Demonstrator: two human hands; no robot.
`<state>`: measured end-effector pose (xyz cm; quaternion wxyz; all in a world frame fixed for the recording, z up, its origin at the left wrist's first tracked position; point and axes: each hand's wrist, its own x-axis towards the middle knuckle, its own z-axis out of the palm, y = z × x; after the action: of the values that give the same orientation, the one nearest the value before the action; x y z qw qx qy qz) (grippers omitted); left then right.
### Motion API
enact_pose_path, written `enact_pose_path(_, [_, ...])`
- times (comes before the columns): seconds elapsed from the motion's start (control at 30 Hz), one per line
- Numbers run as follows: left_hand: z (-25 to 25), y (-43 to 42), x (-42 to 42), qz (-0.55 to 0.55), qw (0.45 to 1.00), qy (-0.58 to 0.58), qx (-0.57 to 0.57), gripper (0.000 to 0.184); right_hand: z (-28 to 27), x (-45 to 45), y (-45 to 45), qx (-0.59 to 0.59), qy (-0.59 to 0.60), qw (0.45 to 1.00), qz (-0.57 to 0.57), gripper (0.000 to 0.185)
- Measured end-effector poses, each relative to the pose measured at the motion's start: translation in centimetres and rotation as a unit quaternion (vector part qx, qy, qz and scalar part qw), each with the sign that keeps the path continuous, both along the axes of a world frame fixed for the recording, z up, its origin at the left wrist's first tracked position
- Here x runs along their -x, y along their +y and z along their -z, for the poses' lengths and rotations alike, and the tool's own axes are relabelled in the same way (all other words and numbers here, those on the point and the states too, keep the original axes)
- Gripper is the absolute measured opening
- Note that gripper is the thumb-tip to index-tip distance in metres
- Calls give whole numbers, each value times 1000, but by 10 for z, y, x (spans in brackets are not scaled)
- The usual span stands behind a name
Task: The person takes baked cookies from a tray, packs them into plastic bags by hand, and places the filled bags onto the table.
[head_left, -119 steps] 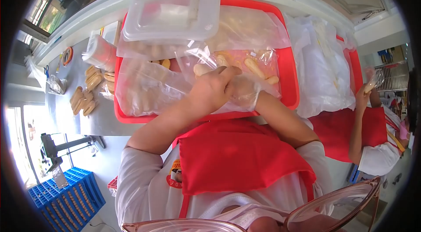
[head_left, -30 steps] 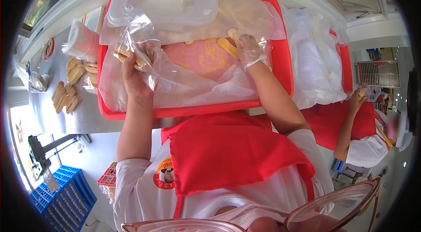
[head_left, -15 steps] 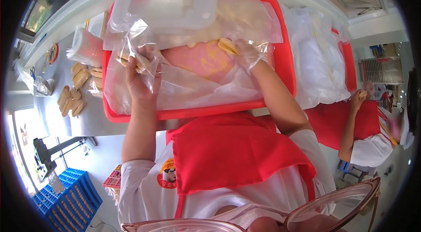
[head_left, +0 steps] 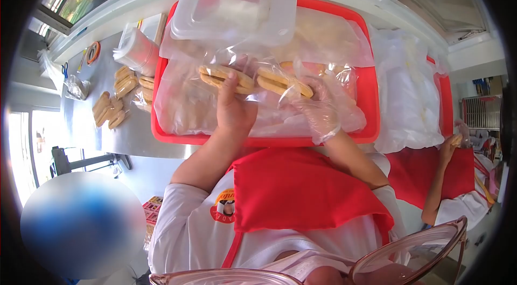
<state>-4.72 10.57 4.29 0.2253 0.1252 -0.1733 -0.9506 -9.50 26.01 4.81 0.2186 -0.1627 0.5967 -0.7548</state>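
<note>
My left hand point(head_left: 235, 106) is closed around a clear plastic bag point(head_left: 237, 56), with finger-shaped biscuits point(head_left: 226, 78) lying inside it under my thumb. My right hand point(head_left: 319, 108), in a clear plastic glove, grips another long biscuit sandwich point(head_left: 281, 83) beside the bag; whether its tip is within the bag's mouth I cannot tell. Both hands are above a red tray point(head_left: 375, 96) lined with translucent plastic sheets point(head_left: 188, 107). A bit of pink and yellow stuff shows behind my right hand, mostly covered.
A translucent lidded box point(head_left: 186, 21) sits across the tray's back left. Left of it are a roll of plastic bags point(head_left: 137, 50), stacked biscuits point(head_left: 107, 108), tape point(head_left: 93, 52) and scissors point(head_left: 65, 71). At right lies a plastic-covered tray point(head_left: 406, 91); beyond, a co-worker's hand point(head_left: 451, 145) holds something small.
My right hand has brought its biscuit sandwich left and toward me, close to the bag. My left hand with the bag has come inward. The whole view has shifted slightly.
</note>
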Motion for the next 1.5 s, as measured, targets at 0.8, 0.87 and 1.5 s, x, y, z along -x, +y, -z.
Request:
enact_pose_path(0.8, [13,32,3,112,989,92,42,51,-12,38,-10,-108,286,946,-104,46])
enact_pose_path(0.87, [9,23,-2,200,964,173,-35,65,-24,37,-6,-68,286,951,-96,47])
enact_pose_path(1.5, [15,-25,-29,343,934,95,11,71,-17,20,7,-42,117,977,-174,65])
